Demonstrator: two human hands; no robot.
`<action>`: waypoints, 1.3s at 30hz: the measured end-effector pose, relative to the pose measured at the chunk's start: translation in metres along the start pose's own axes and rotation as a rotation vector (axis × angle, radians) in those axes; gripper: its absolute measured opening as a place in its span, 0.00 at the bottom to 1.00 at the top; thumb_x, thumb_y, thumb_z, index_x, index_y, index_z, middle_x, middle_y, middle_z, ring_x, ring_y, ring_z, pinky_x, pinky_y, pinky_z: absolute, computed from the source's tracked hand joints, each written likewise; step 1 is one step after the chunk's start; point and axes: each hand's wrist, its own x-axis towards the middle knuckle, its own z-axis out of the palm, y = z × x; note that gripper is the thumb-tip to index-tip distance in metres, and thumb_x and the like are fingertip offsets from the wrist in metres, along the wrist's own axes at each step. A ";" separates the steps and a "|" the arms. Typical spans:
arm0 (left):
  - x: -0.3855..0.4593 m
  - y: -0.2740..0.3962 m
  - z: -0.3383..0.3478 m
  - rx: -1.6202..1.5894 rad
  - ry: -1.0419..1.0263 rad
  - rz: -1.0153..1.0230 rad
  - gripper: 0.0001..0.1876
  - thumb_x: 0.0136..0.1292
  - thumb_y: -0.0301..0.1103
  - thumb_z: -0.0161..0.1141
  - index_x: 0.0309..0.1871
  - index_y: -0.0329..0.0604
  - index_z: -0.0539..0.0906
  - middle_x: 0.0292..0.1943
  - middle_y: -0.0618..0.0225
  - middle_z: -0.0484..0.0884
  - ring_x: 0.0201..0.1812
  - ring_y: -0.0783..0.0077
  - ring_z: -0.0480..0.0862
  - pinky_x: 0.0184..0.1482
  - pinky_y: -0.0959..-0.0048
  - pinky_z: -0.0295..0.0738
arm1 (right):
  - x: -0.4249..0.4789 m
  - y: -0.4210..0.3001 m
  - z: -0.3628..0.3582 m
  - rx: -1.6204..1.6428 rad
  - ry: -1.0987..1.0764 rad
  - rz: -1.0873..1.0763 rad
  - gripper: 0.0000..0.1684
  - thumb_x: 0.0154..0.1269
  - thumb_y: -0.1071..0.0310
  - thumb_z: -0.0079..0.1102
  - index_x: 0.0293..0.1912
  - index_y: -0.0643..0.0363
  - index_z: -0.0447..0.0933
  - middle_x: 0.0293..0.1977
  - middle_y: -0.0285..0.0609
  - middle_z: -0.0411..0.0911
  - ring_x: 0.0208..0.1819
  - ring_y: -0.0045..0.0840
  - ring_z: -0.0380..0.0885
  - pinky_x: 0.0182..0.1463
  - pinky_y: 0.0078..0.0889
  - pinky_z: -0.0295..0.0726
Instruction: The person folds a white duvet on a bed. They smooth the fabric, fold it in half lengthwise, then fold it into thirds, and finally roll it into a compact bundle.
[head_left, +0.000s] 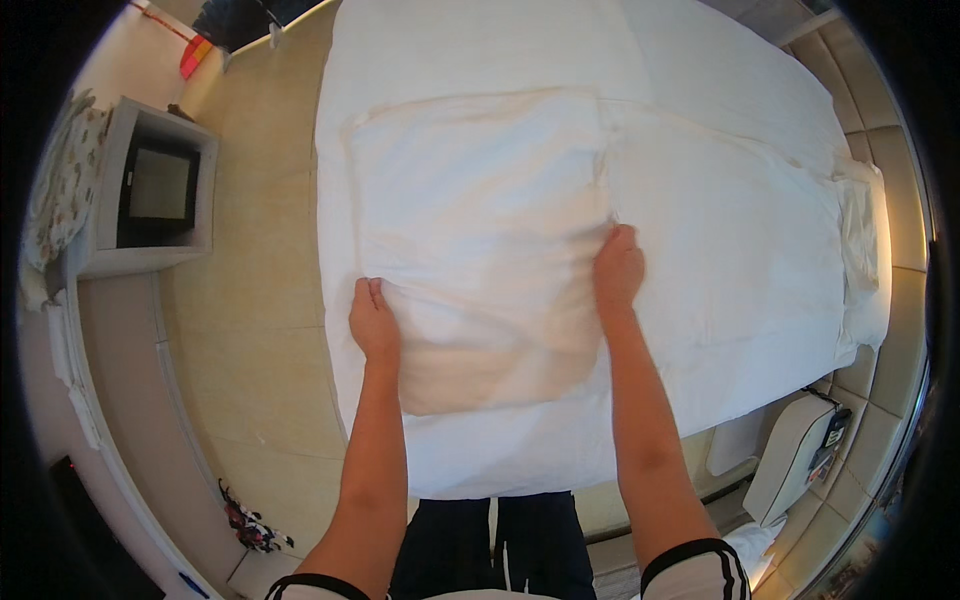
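Observation:
A white cloth, perhaps a folded sheet or duvet cover (480, 195), is spread over the bed in front of me, its near part hanging in loose folds. At its left edge, my left hand (373, 322) pinches the fabric between thumb and fingers. My right hand (619, 266) is closed on the opposite edge, a little farther from me. Between both hands the cloth is slightly raised, and its lower edge curves towards me. Beneath it lies the white bed sheet (510, 454), which covers the mattress.
White pillows (862, 255) lie at the right, against a padded headboard (896, 187). A bedside table (791, 457) holds small items at lower right. Left of the tiled floor (255, 300) stands a white cabinet (206, 180) with a black-framed appliance (159, 184) inside. A red-and-orange broom or dustpan (195, 57) leans farther back.

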 end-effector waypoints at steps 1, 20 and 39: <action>-0.001 -0.003 0.000 0.031 -0.003 0.007 0.12 0.73 0.39 0.47 0.42 0.37 0.72 0.33 0.49 0.78 0.35 0.48 0.77 0.38 0.59 0.71 | 0.006 0.000 -0.011 0.108 -0.008 0.073 0.07 0.67 0.65 0.52 0.42 0.57 0.72 0.36 0.40 0.77 0.39 0.34 0.75 0.42 0.35 0.71; -0.048 0.021 0.041 0.256 -0.037 0.444 0.42 0.66 0.51 0.51 0.73 0.31 0.47 0.74 0.40 0.41 0.75 0.44 0.38 0.72 0.46 0.28 | 0.032 0.007 -0.008 0.195 0.083 0.015 0.08 0.67 0.63 0.54 0.38 0.57 0.70 0.35 0.44 0.76 0.38 0.41 0.75 0.42 0.45 0.71; 0.030 0.112 0.061 0.540 0.030 0.579 0.30 0.71 0.55 0.42 0.74 0.66 0.56 0.75 0.52 0.47 0.75 0.46 0.44 0.66 0.32 0.29 | 0.104 -0.052 -0.013 0.089 0.090 -0.092 0.13 0.60 0.55 0.62 0.34 0.56 0.77 0.39 0.37 0.74 0.46 0.33 0.67 0.49 0.41 0.64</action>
